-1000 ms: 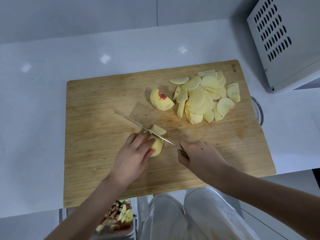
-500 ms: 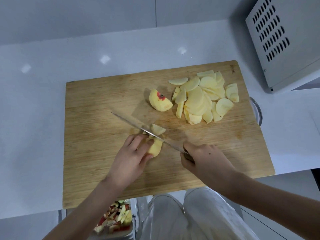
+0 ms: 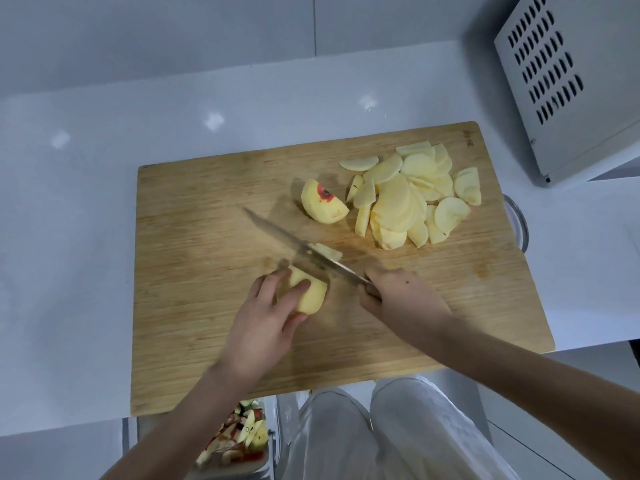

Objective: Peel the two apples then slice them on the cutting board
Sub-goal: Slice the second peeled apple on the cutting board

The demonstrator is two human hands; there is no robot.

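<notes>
Apple piece (image 3: 309,293) on cutting board (image 3: 194,237), under your left hand (image 3: 263,323): fingers curled over top, thumb against near side. Your right hand (image 3: 401,299) wrapped round handle of knife (image 3: 294,244); blade angled across piece's far end, blurred. Cut slice (image 3: 328,251) just beyond blade. Red-patched piece (image 3: 322,204) and slice pile (image 3: 408,199) far right, well apart from hands. Board's left half bare; near edge by tabletop (image 3: 69,202) edge.

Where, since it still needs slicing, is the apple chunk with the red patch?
Head view: the apple chunk lies on the far half of the cutting board, just left of the slice pile, beyond the knife blade.
</notes>
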